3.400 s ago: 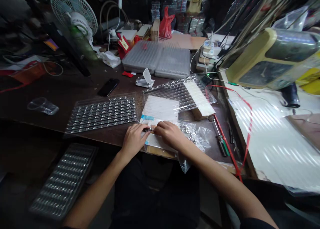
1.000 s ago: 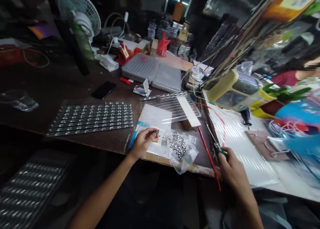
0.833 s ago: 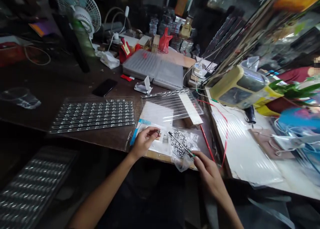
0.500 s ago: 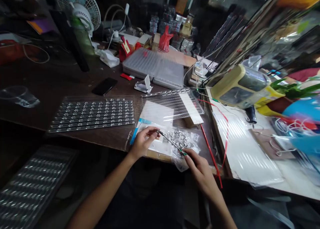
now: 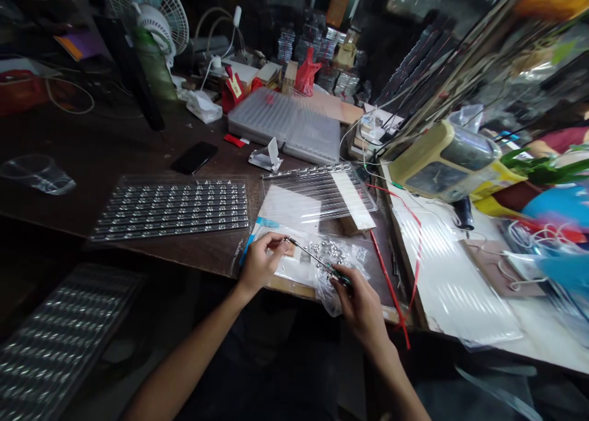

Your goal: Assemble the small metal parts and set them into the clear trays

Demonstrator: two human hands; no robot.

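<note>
My right hand (image 5: 361, 298) is closed around the dark green handle of a screwdriver (image 5: 313, 255), whose thin metal shaft slants up to the left. The shaft's far end meets the fingertips of my left hand (image 5: 261, 261), which pinch a small dark piece too small to name. Under the shaft, a clear plastic bag (image 5: 329, 295) holds many small shiny metal parts (image 5: 326, 249). White sheets with a blue edge (image 5: 299, 272) lie beneath my left hand. A clear ribbed tray (image 5: 308, 194) sits just behind, with shiny pieces along its back edge.
To the left lies a tray filled with rows of metal strips (image 5: 177, 207); a similar tray (image 5: 59, 341) rests lower down. A black phone (image 5: 194, 157), a clear cup (image 5: 39, 174) and stacked clear trays (image 5: 280, 123) stand farther back. Red strapping (image 5: 386, 280) hangs over the right edge.
My right hand has shifted its grip on the screwdriver handle, its fingers now curled further over it. My left hand has moved slightly left, still pinching at the tip.
</note>
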